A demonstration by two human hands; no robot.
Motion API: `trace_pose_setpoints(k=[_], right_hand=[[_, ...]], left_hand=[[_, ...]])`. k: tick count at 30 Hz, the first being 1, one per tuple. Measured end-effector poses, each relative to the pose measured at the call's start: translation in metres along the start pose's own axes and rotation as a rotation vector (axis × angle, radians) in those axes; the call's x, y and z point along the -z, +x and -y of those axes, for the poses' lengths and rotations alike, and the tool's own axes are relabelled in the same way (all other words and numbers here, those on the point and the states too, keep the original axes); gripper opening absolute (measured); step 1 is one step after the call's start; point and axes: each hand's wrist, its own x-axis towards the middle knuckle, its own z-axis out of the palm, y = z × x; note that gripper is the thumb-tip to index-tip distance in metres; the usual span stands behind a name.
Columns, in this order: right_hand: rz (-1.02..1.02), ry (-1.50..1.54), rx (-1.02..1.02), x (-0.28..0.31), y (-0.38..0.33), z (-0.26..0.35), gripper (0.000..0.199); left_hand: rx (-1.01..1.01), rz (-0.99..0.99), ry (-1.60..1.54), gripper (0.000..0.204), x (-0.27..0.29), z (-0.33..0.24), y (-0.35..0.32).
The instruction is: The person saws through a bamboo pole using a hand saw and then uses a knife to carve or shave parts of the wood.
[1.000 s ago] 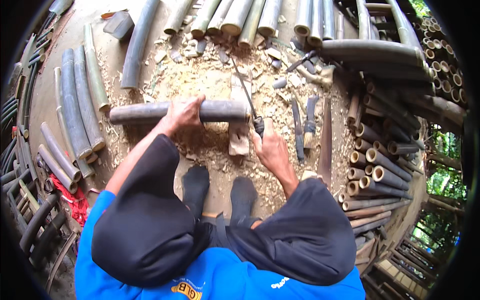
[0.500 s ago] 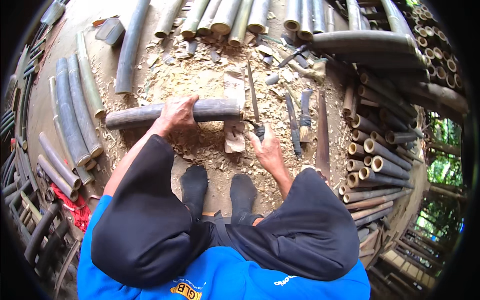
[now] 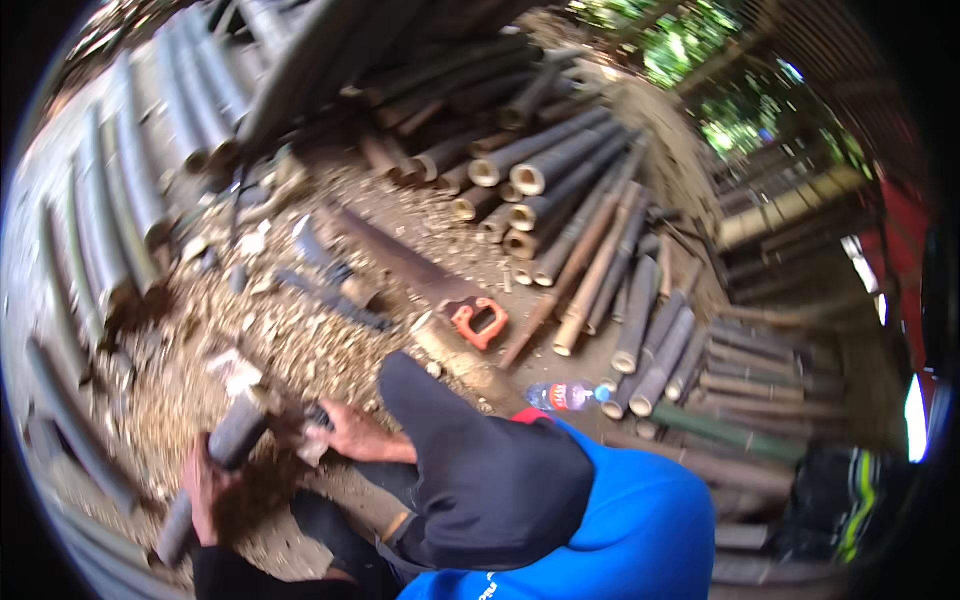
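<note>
The view is blurred. My left hand [image 3: 203,492] is closed around a dark bamboo length [image 3: 242,432], which lies slantwise at the lower left. Its far end rests by a pale wooden block [image 3: 235,372]. My right hand [image 3: 358,436] is closed on the dark handle of a knife [image 3: 318,414], close beside the bamboo's end. The knife's blade cannot be made out. Past my right hand, a dark-handled blade [image 3: 335,298] and a brush with a dark wrapped handle [image 3: 357,290] lie among the shavings.
A handsaw with an orange handle [image 3: 480,320] lies beyond my right knee, near a short split bamboo piece [image 3: 460,358]. A water bottle [image 3: 568,396] lies to the right. Cut bamboo poles [image 3: 570,165] are stacked behind, and more poles [image 3: 110,250] lie at the left.
My view has swung to the right, bringing the saw's handle and the bottle into sight. Both hands keep their hold on the bamboo and the knife.
</note>
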Motion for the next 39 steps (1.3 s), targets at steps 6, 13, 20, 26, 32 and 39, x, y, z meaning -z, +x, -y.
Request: trace_pose_setpoints(k=[6, 13, 20, 26, 32, 39], right_hand=[[0.031, 0.084, 0.026, 0.029, -0.002, 0.05, 0.069], [0.003, 0.075, 0.094, 0.035, 0.013, 0.045, 0.064], [-0.025, 0.012, -0.005, 0.016, 0.022, 0.006, 0.066], [-0.187, 0.026, 0.196, 0.029, 0.023, -0.014, 0.068], [0.096, -0.23, 0.1, 0.046, 0.031, 0.027, 0.059], [0.066, -0.318, 0.3, 0.057, 0.026, 0.024, 0.048]], left_hand=[[0.002, 0.088, 0.173, 0.09, 0.015, -0.009, 0.009], [-0.192, -0.072, 0.124, 0.075, -0.006, 0.016, 0.013], [-0.316, -0.122, 0.065, 0.07, 0.002, 0.003, 0.007], [-0.035, 0.027, 0.165, 0.081, 0.007, -0.022, 0.003], [-0.107, -0.021, 0.142, 0.076, -0.013, 0.051, 0.011], [-0.179, -0.001, 0.141, 0.073, 0.0, 0.011, 0.024]])
